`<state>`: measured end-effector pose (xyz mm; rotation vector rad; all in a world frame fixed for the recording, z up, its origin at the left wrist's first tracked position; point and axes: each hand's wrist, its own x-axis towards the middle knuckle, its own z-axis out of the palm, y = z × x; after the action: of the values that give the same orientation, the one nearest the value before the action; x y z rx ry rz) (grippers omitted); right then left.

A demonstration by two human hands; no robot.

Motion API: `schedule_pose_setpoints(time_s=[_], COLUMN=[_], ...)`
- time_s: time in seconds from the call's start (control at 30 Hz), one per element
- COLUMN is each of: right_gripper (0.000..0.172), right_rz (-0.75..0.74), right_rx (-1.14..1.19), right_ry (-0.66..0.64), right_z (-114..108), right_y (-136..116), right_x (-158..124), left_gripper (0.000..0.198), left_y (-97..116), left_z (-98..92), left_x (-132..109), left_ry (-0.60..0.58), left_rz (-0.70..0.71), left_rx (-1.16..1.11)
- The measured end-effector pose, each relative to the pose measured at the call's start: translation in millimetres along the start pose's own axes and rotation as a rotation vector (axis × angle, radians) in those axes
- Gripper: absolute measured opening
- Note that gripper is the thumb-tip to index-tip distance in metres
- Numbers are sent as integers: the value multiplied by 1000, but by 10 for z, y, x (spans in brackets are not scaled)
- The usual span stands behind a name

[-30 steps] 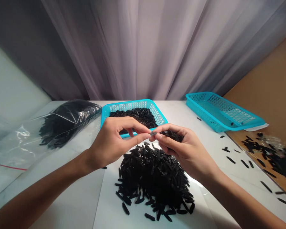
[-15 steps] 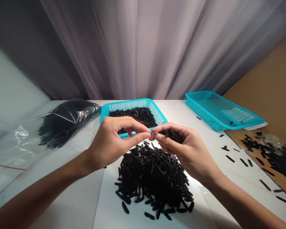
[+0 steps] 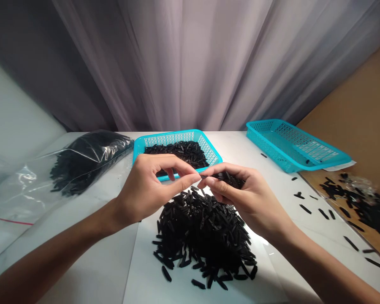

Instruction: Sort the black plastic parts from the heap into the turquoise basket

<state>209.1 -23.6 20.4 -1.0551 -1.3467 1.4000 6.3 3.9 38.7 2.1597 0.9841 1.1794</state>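
My left hand (image 3: 158,181) pinches thumb and forefinger together at the end of a small dark strip-like piece (image 3: 204,176), most of it hidden by fingertips. Facing it, my right hand (image 3: 240,190) touches the same piece with its fingertips, and several black pieces (image 3: 229,179) lie in its curled fingers. Both hands hover above a heap of slim black pieces (image 3: 205,232) spread on a white sheet (image 3: 142,270). Just behind the hands stands a blue basket (image 3: 177,136) holding more such pieces.
A clear plastic bag (image 3: 91,156) filled with black pieces lies at the left. Back right is a second blue basket (image 3: 297,143) with a few pieces in it. Loose black pieces (image 3: 305,209) are scattered on the right, near a darker pile (image 3: 376,215) on a brown surface.
The small piece between my fingertips has turned, and its grey slotted face no longer shows. My right thumb has drawn slightly away from the left fingertips.
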Motion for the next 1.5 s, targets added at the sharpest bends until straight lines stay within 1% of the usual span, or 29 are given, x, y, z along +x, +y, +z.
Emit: schedule_pose_setpoints(time_s=[0.1,0.17,0.2,0.27,0.3,0.33,0.37,0.4,0.43,0.47,0.5,0.57,0.6,0.63,0.67,0.7,0.73,0.77,0.8,0.83,0.87,0.93,1.03,1.13,1.2,1.27,1.3,1.37,1.5], right_gripper=[19,17,17,13,25,43,50,37,17,9,17,23,32,50,61,64,60,48,32,23,21,21,26,29,28,28,29,30,30], right_rz=[-12,-56,-85,-216,-265,-333,-430,-484,-555,-584,-621,-647,-651,-651,-650,-662,-672,-674,-670,-658,-589,-363,-191,23,100,115,113,101,78], right_rx=[13,55,87,214,265,290,306,313,317,312,308,300,292,283,279,281,287,299,315,340,415,490,479,488,485,463,455,440,371], right_ry=[14,96,171,315,385,450,516,557,593,609,629,650,661,669,677,687,692,691,679,658,593,439,247,18,-93,-150,-152,-139,-107], right_z=[-60,-217,-344,-693,-905,-1133,-1366,-1594,-1807,-1998,-2162,-2399,-2475,-2526,-2554,-2559,-2540,-2494,-2416,-2305,-2158,-1767,-1040,-378,-73,108,158,204,204], right_y=[-38,-135,-208,-381,-465,-538,-593,-624,-631,-617,-585,-499,-458,-427,-409,-403,-408,-420,-432,-439,-437,-394,-251,-125,-99,-112,-124,-146,-157], right_x=[55,124,160,208,210,193,157,107,47,-15,-71,-144,-154,-147,-125,-90,-44,10,70,135,202,330,429,347,231,121,80,31,13], left_gripper=[6,5,5,7,8,10,12,14,15,16,18,20,21,22,22,22,22,22,21,21,20,17,8,5,8,11,12,11,12], left_y=[-20,-35,-40,-47,-49,-51,-53,-55,-57,-60,-63,-67,-69,-72,-73,-75,-77,-79,-80,-80,-78,-67,-30,11,25,22,16,3,-9], left_z=[10,9,7,0,-4,-8,-11,-13,-14,-12,-10,-1,5,11,16,20,23,25,27,28,30,34,32,18,6,-2,-4,-2,29], left_x=[4,9,12,17,19,20,21,22,23,25,26,29,29,29,28,27,25,23,20,17,14,7,-7,-17,-21,-25,-28,-33,-45], left_ry=[10,12,10,4,2,0,-3,-6,-12,-18,-22,-32,-39,-48,-59,-73,-86,-94,-102,-107,-104,-72,16,92,131,142,138,140,164], left_rz=[5,10,12,19,23,27,29,33,36,43,51,71,80,89,99,104,109,115,115,114,119,143,183,190,196,218,233,280,387], left_rx=[6,12,15,22,27,32,38,44,51,58,65,81,88,93,94,94,93,92,96,104,115,136,148,143,133,127,126,125,136])
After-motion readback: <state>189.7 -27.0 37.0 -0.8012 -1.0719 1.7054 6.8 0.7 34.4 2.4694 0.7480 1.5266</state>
